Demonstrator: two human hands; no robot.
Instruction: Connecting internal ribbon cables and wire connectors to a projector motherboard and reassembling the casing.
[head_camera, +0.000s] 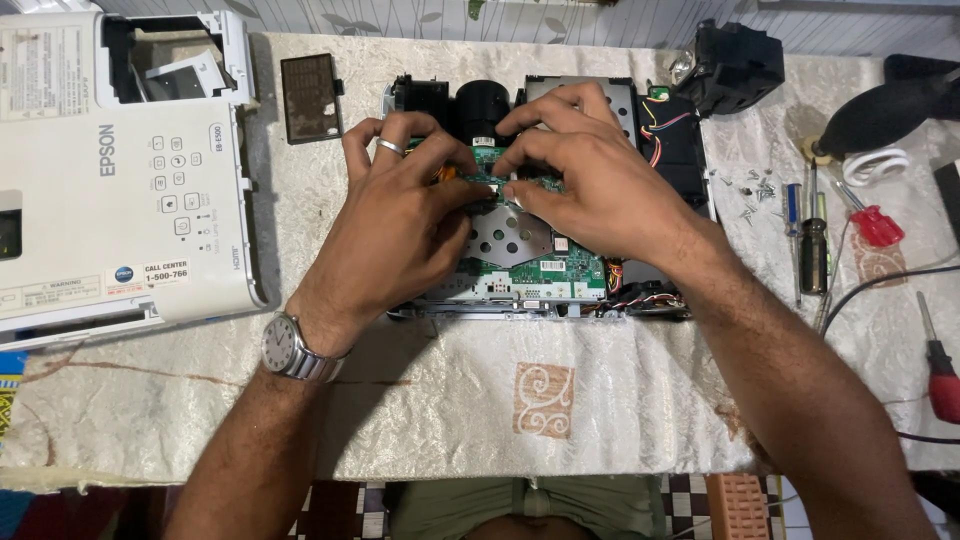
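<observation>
A view from above of a desk (450, 420) covered in a pale, patterned cloth. At its centre lies an opened projector chassis (540, 200), its cover off, showing a green circuit board (545, 268) and a perforated metal shield plate (505, 232), with a black lens barrel (483, 105) at the far side.

Both of the person's hands meet over the middle of the board. The left hand (400, 215) – a ring on one finger and a metal wristwatch (290, 348) on the wrist – has its fingers curled down, the tips pinched together on a small part at the board's far edge. The right hand (590, 185) reaches in from the right, fingers bent and pressed close against the left hand's fingertips at the same spot. What exactly they grip is hidden beneath the fingers (it looks like a small connector or ribbon, but this cannot be told for sure).

To the left lies the white projector cover (120, 190), its button panel facing up, and just beyond it a small dark rectangular panel (310, 97). On the right side of the desk are loose screws (757, 190), several screwdrivers (812, 245) – one with a red handle (878, 225), another red one (942, 375) nearer the edge – and a black housing part (735, 62) at the far side.
</observation>
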